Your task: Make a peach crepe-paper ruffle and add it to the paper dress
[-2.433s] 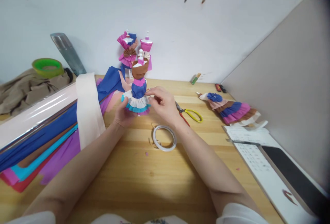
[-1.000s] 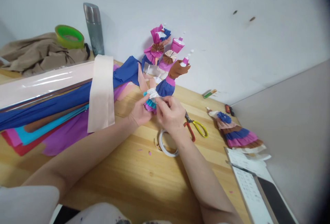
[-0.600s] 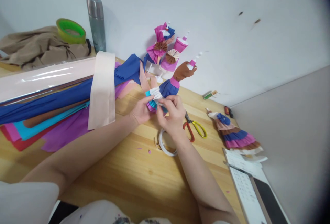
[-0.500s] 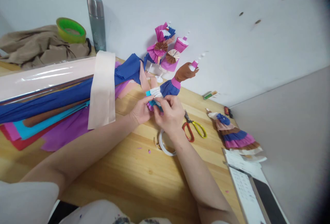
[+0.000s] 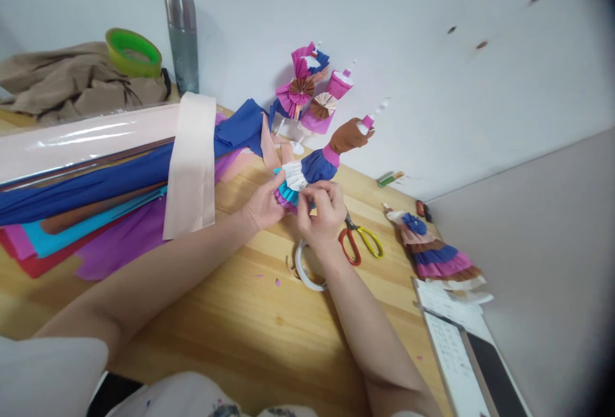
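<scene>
Right hand (image 5: 321, 213): thumb and index fingers together, pinching at the lower edge of the white ruffle (image 5: 294, 175) on a small dressed mannequin (image 5: 319, 166); the exact contact is partly hidden by the knuckles. Left hand (image 5: 265, 207): clamped on the skirt hem, thumb at the turquoise tier, remaining fingers mostly hidden.

Mannequin position: between the two hands, above the table (image 5: 269, 327), tilted with its neck toward the wall and to the right. Tiers from the hem up: purple, turquoise, white, blue; pink waistband, brown bodice above.

Near the right wrist: white tape roll (image 5: 300, 268), partly covered by the forearm; scissors (image 5: 360, 237) just beside, one handle red, one yellow, handles spread.

Beyond the held piece: two other dressed mannequins, one with a brown rosette (image 5: 302, 88), one with a brown-and-cream rosette (image 5: 323, 106), both near the wall.

Left side: stacked coloured sheets (image 5: 96, 177), cream strip (image 5: 193, 167) laid across; bottle (image 5: 182, 42) behind.

Right side: tiered dress (image 5: 439, 250) lying with a blue flower.
</scene>
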Action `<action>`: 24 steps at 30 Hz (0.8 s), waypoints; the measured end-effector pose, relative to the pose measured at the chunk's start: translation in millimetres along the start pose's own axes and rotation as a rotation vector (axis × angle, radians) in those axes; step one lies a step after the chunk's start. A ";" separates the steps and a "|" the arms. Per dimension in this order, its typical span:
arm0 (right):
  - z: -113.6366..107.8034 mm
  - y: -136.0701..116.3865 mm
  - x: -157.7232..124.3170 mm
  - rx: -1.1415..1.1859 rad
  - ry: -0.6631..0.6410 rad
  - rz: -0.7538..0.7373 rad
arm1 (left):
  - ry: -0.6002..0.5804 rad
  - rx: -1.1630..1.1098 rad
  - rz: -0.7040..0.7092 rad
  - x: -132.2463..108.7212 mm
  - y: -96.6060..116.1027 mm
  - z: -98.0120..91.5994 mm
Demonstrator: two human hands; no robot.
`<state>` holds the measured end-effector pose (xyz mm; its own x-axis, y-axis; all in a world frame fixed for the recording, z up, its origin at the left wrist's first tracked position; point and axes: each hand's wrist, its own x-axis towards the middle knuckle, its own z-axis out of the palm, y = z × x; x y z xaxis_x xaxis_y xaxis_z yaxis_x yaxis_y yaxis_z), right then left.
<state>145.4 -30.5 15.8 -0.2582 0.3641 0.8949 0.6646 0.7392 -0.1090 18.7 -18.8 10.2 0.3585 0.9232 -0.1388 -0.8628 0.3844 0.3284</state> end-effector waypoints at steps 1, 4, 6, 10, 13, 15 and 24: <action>0.3 1.2 -0.7 -0.008 -0.010 -0.027 | -0.018 0.017 0.001 -0.1 -0.2 -0.4; -1.1 5.0 -2.7 0.000 -0.051 -0.129 | -0.063 0.059 0.012 1.8 -0.7 -5.4; -4.4 6.8 -2.6 0.047 -0.062 -0.178 | -0.077 0.068 0.023 4.1 -1.1 -9.9; -12.5 7.6 4.3 0.140 0.037 -0.051 | -0.110 0.095 0.043 6.6 -2.3 -12.7; -15.7 9.0 12.4 0.153 0.145 0.207 | -0.117 0.111 0.080 6.3 -3.7 -9.3; -16.4 11.8 16.7 0.201 0.168 0.377 | -0.123 0.123 0.100 5.9 -4.2 -7.7; -10.6 28.9 47.4 0.372 0.033 0.540 | -0.138 0.048 0.119 4.2 -6.2 -5.5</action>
<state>159.8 2.1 59.6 0.0690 0.7258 0.6844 0.4064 0.6061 -0.6837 23.5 -17.4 2.5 0.3028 0.9525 0.0320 -0.8855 0.2688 0.3790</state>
